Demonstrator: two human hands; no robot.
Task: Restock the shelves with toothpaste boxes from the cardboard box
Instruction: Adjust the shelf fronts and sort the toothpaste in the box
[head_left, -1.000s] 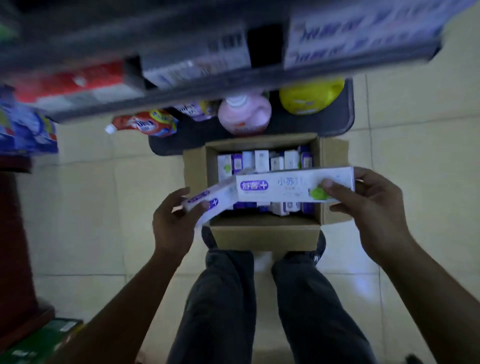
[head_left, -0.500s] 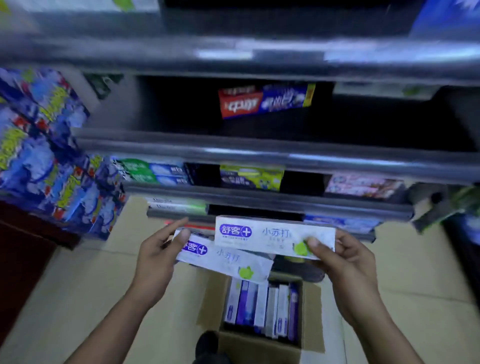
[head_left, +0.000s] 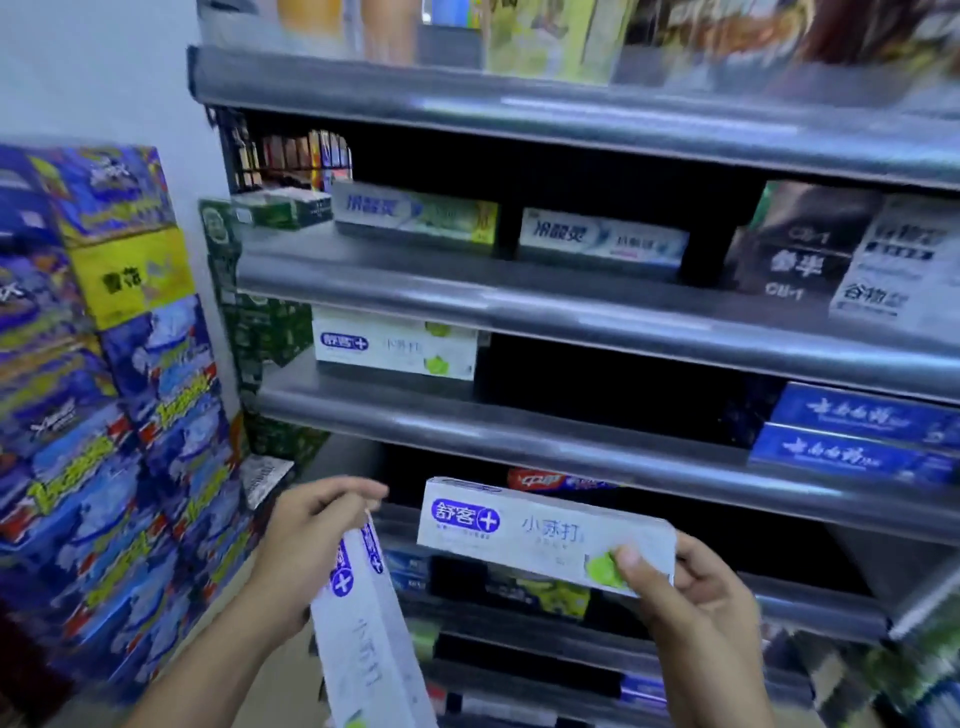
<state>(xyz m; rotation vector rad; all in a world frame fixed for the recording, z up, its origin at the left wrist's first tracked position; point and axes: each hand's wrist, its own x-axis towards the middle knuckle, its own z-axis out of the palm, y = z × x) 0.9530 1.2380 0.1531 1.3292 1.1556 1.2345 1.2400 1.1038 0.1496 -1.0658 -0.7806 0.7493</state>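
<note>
Now we are holding two toothpaste boxes in front of the shelves (head_left: 519, 312), one in each hand. Our left hand (head_left: 306, 556) is gripping the first toothpaste box (head_left: 363, 644) by its upper end, fingers curled round it, and the box is hanging nearly upright with its other end pointing down. Our right hand (head_left: 701, 613) is pinching the second toothpaste box (head_left: 524, 530) at its right end, thumb pressing on the green leaf print. It is lying level before a lower shelf opening, just under one red box (head_left: 550, 480).

Higher up on the left, matching white boxes (head_left: 395, 345) are sitting on a shelf, and they are looking like two stacked. On the shelf above them, two pale boxes are lying side by side, one on the left (head_left: 415, 213) and one on the right (head_left: 602, 241), with dark packs (head_left: 800, 260) standing further right. Two blue boxes (head_left: 852, 436) are lying stacked at the right end of the shelf with the matching white ones. Left of the shelves, blue and yellow packages (head_left: 104, 389) are piling high, too blurred for us to count.
</note>
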